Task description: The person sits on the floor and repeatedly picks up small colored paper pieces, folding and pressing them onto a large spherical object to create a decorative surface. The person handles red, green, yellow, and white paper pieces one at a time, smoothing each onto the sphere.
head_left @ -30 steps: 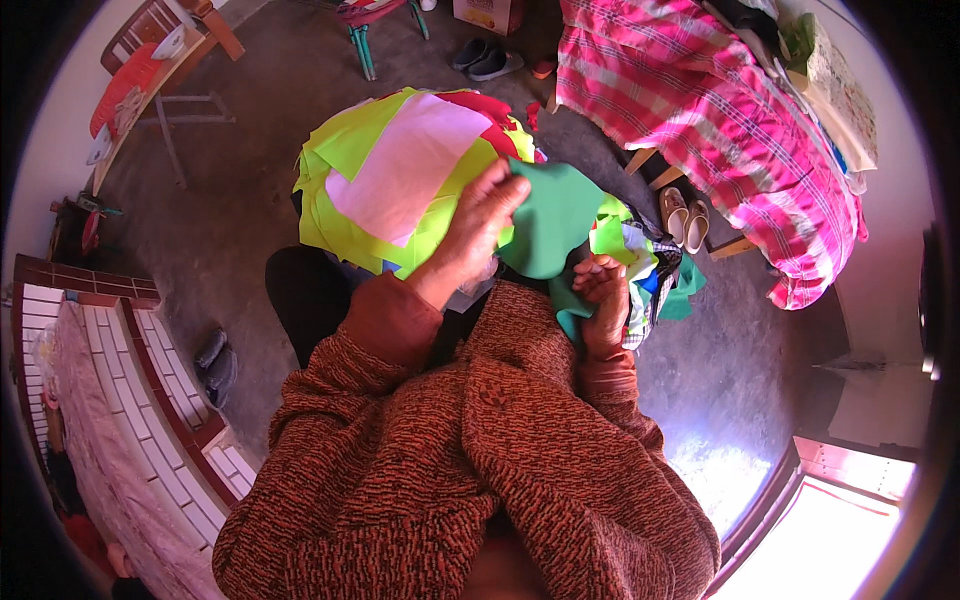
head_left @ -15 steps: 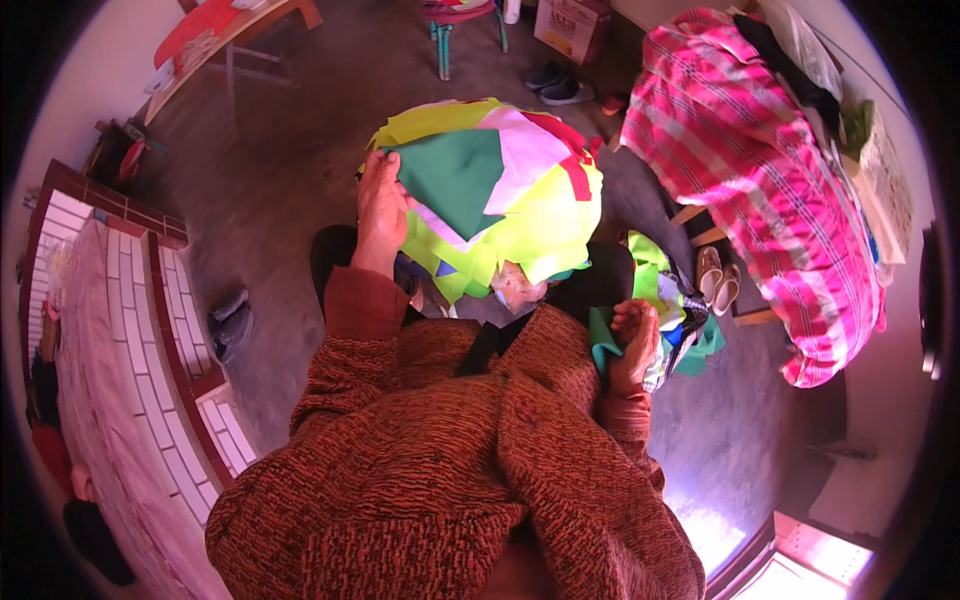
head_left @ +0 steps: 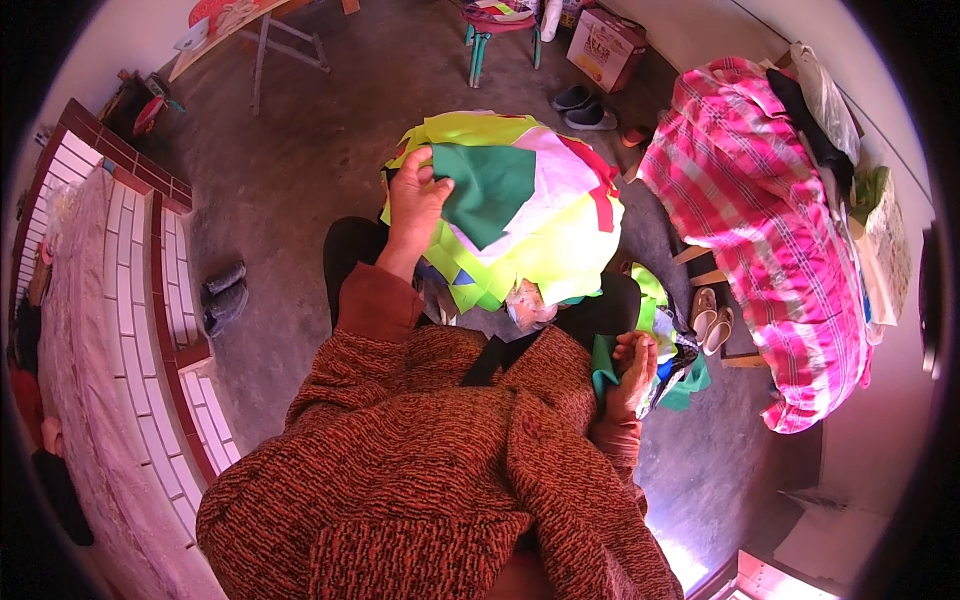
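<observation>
I'm seeing left hand (head_left: pixel 415 210) pinching green piece (head_left: pixel 487 187) on far pile (head_left: pixel 540 250); piece spreading right of grip. Right hand (head_left: pixel 632 370) closing on green scrap (head_left: pixel 604 365), near right, well apart.

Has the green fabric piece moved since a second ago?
Yes. The green fabric piece has gone from beside the right hand onto the top of the coloured fabric stack, pinned by the left hand.
</observation>
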Available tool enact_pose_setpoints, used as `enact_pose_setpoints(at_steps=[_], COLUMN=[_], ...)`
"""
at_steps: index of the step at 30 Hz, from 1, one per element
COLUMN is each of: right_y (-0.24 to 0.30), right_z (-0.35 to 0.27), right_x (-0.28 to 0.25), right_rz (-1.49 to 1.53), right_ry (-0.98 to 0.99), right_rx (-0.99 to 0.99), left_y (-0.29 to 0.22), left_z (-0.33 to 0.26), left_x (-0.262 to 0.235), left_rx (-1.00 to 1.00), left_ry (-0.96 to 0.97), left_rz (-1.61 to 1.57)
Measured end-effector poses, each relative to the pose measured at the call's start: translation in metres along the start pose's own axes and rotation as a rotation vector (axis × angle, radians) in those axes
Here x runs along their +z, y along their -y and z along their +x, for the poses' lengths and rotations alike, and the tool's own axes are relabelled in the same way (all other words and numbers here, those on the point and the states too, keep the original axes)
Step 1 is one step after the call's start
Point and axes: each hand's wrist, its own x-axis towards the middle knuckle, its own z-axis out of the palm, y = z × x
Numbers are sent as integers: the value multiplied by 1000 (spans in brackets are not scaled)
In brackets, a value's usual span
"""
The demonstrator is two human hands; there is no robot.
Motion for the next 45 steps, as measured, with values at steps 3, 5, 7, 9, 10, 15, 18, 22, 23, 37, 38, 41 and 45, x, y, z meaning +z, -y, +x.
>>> enact_pose_setpoints(at_steps=[3, 5, 7, 9, 10, 15, 18, 22, 23, 37, 38, 41, 45], right_y=[3, 2, -1, -1, -1, -2, -3, -2, -2, 0, 0, -2, -2], right_z=[-2, -2, 1, 1, 0, 1, 2, 2, 2, 2, 2, 3, 3], right_x=[0, 1, -1, -1, -1, -3, -4, -3, -3, 0, -1, -2, -3], right_rz=[-20, -17, -9, -8, -8, 14, 11, 11, 15, -16, -12, -7, -9], right_ry=[9, 10, 18, 24, 26, 32, 34, 32, 31, 10, 8, 15, 25], right_rx=[-1, -1, -14, -9, -7, -5, -10, -4, -4, -9, -9, -9, -15], left_y=[-11, -15, -17, -14, -12, -8, -1, 6, 6, 2, -2, -10, -9], left_z=[2, -2, -5, -7, -8, -7, -4, -3, -3, 5, 5, 9, 15], left_x=[-17, -21, -24, -25, -26, -23, -30, -32, -32, -45, -43, -44, -46], left_rx=[-55, -90, -136, -138, -140, -52, -82, -32, -15, -59, -75, -107, -24], left_ry=[-2, -35, -48, -22, -8, -26, 30, 53, 41, 67, 79, 109, 111], left_rz=[95, 80, 69, 89, 99, 145, 173, 190, 219, 232, 222, 301, 295])
